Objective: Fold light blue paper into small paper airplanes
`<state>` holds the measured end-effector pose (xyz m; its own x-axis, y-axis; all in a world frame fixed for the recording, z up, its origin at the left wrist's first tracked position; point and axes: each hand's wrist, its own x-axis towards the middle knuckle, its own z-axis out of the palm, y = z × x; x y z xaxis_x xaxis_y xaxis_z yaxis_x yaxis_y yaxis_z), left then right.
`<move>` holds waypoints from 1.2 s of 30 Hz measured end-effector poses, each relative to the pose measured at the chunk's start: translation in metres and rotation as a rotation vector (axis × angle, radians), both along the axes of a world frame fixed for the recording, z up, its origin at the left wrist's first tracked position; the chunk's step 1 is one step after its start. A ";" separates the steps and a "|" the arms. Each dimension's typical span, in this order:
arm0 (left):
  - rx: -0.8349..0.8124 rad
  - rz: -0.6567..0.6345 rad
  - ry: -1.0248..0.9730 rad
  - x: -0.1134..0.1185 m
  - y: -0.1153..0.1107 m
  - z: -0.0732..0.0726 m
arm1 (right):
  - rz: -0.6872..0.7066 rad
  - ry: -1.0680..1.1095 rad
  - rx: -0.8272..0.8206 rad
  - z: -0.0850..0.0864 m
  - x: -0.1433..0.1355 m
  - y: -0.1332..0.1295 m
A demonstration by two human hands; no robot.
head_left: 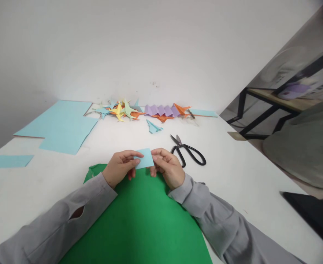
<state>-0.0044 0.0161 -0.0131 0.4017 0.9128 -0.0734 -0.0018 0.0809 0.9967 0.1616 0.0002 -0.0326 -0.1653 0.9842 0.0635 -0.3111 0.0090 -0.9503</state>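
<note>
Pinching left hand [124,165]: your thumb and fingers are bending close together, gripping the left side of the small blue paper [145,159].
Right hand [169,168]: your thumb and fingers are holding its right edge, with hardly any gap.
Small blue paper: it is sitting between your hands, over the green sheet [147,223].
Scissors [180,145]: they are lying a little open, near your right hand.
Big blue paper [65,126]: it is lying far left.

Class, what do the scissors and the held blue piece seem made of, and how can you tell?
Scissors: thin, pointed, greyish blades, likely metal; smooth, evenly black handles, perhaps plastic-coated. Held blue piece: probably matte paper, being thin, flat, without gloss.
</note>
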 end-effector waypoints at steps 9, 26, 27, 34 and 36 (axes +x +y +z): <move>0.083 -0.126 0.050 0.001 -0.005 0.000 | -0.031 -0.170 0.002 0.004 -0.002 -0.003; 0.170 -0.086 0.217 0.004 -0.010 0.006 | 0.008 -0.185 -0.046 0.010 -0.004 -0.008; 0.178 -0.086 0.218 0.003 -0.010 0.006 | 0.011 -0.179 -0.051 0.010 -0.004 -0.008; 0.186 0.036 0.126 0.002 -0.007 0.001 | -0.124 -0.065 -0.084 0.002 -0.001 -0.001; 0.180 0.101 0.095 0.002 -0.006 0.001 | -0.148 -0.078 -0.074 0.001 0.000 0.000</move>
